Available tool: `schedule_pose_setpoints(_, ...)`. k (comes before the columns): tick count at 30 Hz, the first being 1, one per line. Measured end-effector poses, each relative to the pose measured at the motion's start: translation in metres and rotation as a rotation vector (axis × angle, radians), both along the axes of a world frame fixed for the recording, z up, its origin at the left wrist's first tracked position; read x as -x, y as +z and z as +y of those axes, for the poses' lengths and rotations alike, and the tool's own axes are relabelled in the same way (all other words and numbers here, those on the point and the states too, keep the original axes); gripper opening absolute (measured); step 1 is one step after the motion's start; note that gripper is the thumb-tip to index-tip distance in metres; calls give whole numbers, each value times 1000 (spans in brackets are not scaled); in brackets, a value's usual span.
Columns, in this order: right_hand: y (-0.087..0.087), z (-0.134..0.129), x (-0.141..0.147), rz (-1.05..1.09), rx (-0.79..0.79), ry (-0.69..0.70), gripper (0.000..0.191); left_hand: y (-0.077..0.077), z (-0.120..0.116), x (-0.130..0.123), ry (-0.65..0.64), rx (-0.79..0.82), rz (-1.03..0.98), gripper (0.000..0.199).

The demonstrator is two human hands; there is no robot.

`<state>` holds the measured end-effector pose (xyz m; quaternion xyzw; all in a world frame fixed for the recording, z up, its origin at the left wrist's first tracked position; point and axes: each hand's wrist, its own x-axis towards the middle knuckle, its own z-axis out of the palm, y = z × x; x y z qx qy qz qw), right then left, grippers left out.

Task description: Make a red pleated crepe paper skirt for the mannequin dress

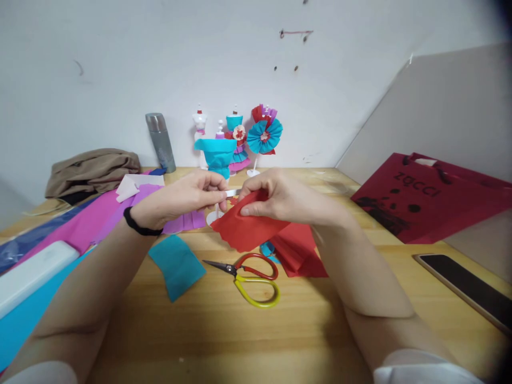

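Observation:
My left hand, a black band at its wrist, pinches one end of a narrow white strip. The strip spans the short gap to my right hand. Between its thumb and fingers, my right hand grips a red sheet with a wavy edge; whether it is paper or cloth I cannot tell. Another folded red sheet lies on the table below. Scissors with one red and one yellow handle rest nearer me, beside a blue piece. Behind my hands stands a small mannequin in a blue dress.
More dressed mannequins, one with a blue pleated rosette, stand by the wall. A grey flask and brown cloth are back left. Pink sheets and a white case lie left; a red bag and phone right.

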<state>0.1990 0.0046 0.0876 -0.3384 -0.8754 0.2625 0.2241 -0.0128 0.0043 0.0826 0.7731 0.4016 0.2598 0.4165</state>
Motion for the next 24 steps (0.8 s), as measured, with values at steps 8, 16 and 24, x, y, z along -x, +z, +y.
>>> schedule_pose_setpoints(8,3,-8,-1,-53,-124,-86,10,-4,-3,-9,-65,56,26,15)
schedule_pose_setpoints(16,8,-9,-6,-73,-118,-109,5,-12,-5,-19,-18,118,-20,13)
schedule_pose_setpoints(24,12,-11,-7,-163,-79,-85,7,-21,-2,-23,-109,224,-134,18)
